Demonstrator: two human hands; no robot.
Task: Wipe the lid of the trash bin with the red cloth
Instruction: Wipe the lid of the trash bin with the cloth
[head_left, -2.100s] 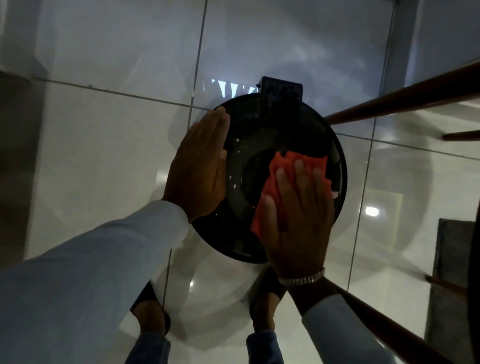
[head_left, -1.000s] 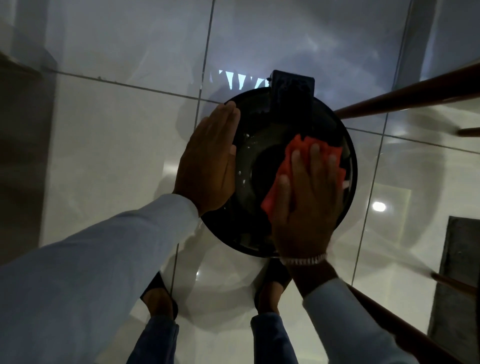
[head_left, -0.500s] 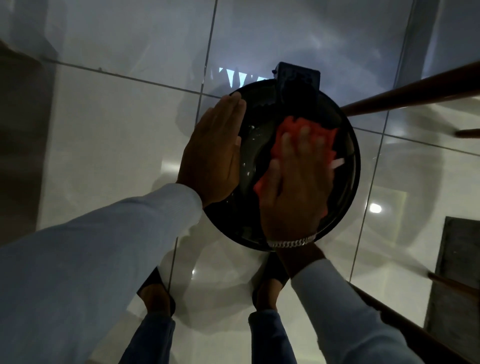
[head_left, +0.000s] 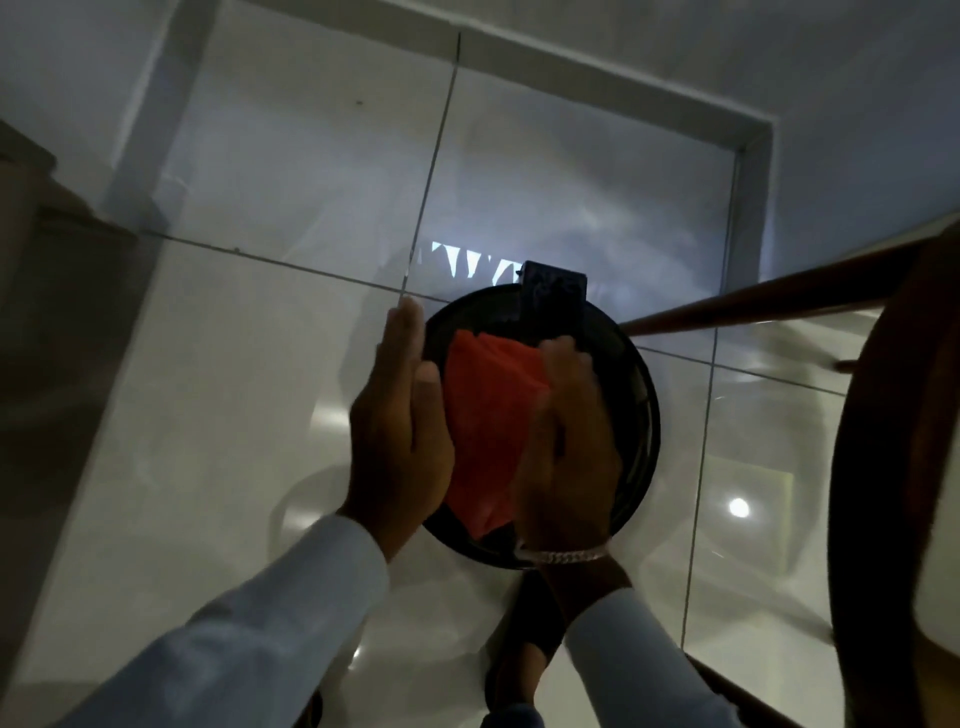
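A: Start at the left. What is there?

B: Glossy pale floor tiles (head_left: 218, 395) with dark grout lines, and a light sleeve (head_left: 270, 613) running up from the bottom edge to the left hand (head_left: 397, 431).

A: How is that hand set?

B: Flat and open, fingers (head_left: 402, 338) straight and pressed together, gripping nothing. It lies along the left rim of the trash bin lid (head_left: 636, 415), fingertips pointing away from the person.

A: And the lid itself?

B: Round, black, shiny, seen from straight above (it hides the bin below it). It sits on the floor tiles near the middle of the view, with a black hinge block (head_left: 553, 296) at its far edge.

A: Where is the red cloth?

B: The red cloth (head_left: 488, 415) lies across the middle of the lid, between the two hands, reaching from near the hinge block down toward the near rim.

A: The right hand?

B: The right hand (head_left: 569, 441) is just right of the cloth, pressed on its right edge, fingers curled over it near the far end; blur keeps me from saying whether they pinch the fabric or only press it. A silvery bracelet (head_left: 563, 555) circles the wrist.

A: Further right?

B: A brown wooden rail (head_left: 769, 304) slants in from the right, its end near the lid's upper right rim, and a dark curved wooden piece (head_left: 857, 467) stands at the right edge.
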